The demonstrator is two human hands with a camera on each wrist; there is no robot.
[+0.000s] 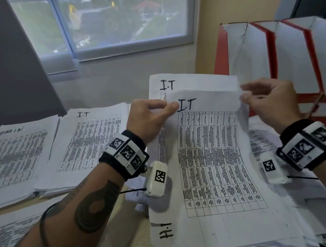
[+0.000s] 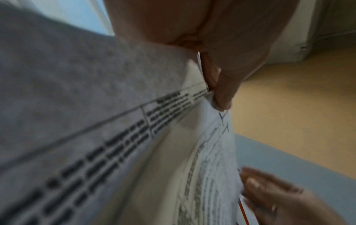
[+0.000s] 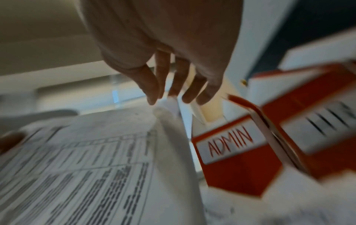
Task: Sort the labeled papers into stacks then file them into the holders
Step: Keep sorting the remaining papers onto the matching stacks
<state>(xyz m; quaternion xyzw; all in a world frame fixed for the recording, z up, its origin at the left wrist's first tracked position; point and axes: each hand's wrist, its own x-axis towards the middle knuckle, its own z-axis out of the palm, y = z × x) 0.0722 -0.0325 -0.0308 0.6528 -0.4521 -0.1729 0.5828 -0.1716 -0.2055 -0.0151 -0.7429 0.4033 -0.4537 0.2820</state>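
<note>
A: Head view first. What do the holders (image 1: 287, 58) carry?

B: They are red and white, standing at the right rear of the desk (image 1: 119, 231). White sheets stand upright in them. The nearest one carries an "IT" label.

A: And the sorted papers?

B: An ADMIN stack (image 1: 8, 159) lies far left, with an I.T stack (image 1: 89, 143) just beside it. A loose pile (image 1: 228, 238) sits under the hands, one sheet in it marked "H.H".

A: The hands?

B: The left hand (image 1: 148, 119) pinches the top left corner of a raised I.T sheet (image 1: 213, 158) between thumb and fingers. The right hand (image 1: 271, 101) pinches its top right corner. A second I.T sheet (image 1: 185, 82) rises behind it.

A: Left wrist view?

B: The left hand (image 2: 221, 85) is clamped on the paper's edge; the right hand (image 2: 273, 197) shows lower right.

A: Right wrist view?

B: It is blurred. The right hand (image 3: 173, 79) has its fingertips (image 3: 152, 97) drawn close around the curled sheet (image 3: 80, 167), probably gripping it. An ADMIN holder (image 3: 237, 159) stands beyond.
</note>
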